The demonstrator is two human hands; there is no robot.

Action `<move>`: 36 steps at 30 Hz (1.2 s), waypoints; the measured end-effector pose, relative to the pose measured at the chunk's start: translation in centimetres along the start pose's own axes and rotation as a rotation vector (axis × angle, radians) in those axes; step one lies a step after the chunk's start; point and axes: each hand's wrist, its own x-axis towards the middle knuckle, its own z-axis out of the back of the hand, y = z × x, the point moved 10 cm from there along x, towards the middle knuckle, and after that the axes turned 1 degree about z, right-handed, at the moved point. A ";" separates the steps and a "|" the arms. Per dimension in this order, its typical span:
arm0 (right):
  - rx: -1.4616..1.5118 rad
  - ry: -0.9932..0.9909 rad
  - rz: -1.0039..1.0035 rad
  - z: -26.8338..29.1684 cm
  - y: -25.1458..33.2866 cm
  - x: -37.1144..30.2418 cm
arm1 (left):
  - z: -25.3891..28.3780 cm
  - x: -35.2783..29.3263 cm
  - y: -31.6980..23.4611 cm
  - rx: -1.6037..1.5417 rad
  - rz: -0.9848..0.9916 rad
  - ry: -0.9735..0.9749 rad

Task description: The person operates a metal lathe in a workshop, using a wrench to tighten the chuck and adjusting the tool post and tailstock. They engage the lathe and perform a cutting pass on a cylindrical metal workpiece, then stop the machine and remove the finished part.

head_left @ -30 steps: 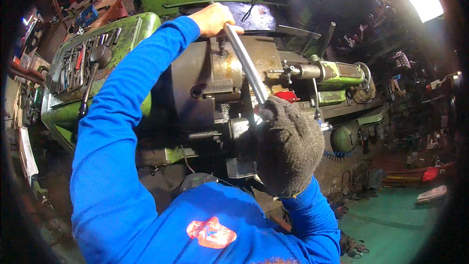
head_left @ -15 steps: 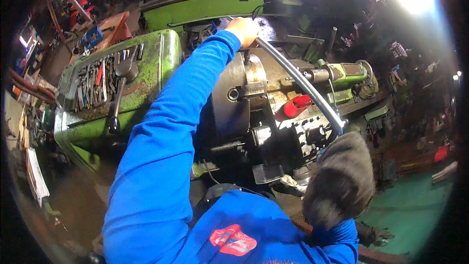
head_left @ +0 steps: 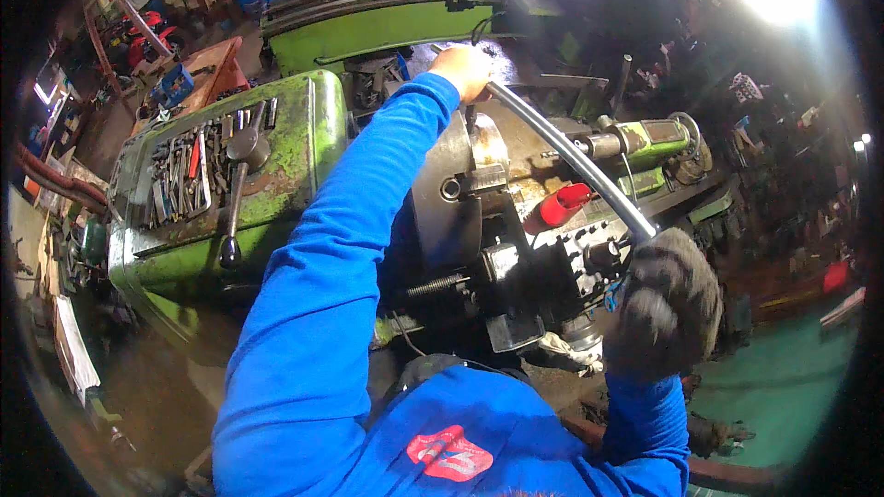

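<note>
A long, shiny metal pipe (head_left: 573,156) slants across a green lathe from the far middle down to the right. At its far end my bare left hand (head_left: 464,72) is closed around it, arm stretched out over the lathe chuck (head_left: 448,186). My right hand (head_left: 667,302), in a dark grey glove, is closed at the near end of the pipe and covers that end. The gloved fingers are somewhat blurred. Below the pipe, a red container (head_left: 562,206) sits on the lathe carriage.
Wrenches and small tools (head_left: 184,166) lie on the green headstock (head_left: 318,120), beside a lever (head_left: 235,202) with a dark knob. The tailstock (head_left: 652,140) stands to the right. Beyond is another green machine (head_left: 368,29). A white rag (head_left: 566,352) hangs near my waist.
My right hand has moved up and slightly right, and its gloved fingers now show at the pipe's near end. The left hand keeps its grip. The whole view has shifted a little.
</note>
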 end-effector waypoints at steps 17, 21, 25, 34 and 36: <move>0.758 0.076 -0.774 -7.5 -11.7 -3.6 | 1.5 -1.0 -0.4 -0.106 -0.033 -0.198; 1.105 0.148 -0.893 -9.3 -11.6 -4.1 | 0.0 -0.3 0.6 -0.070 0.015 -0.133; 0.984 0.156 -0.624 -8.6 -12.6 -3.0 | 0.6 -0.4 -0.6 0.073 -0.004 0.021; 1.240 0.354 -0.352 -11.1 -10.7 -3.5 | 1.9 -0.8 -3.2 0.263 -0.098 0.035; 1.285 0.347 -0.311 -11.6 -10.4 -4.2 | 3.1 -1.3 -4.3 0.362 -0.178 0.074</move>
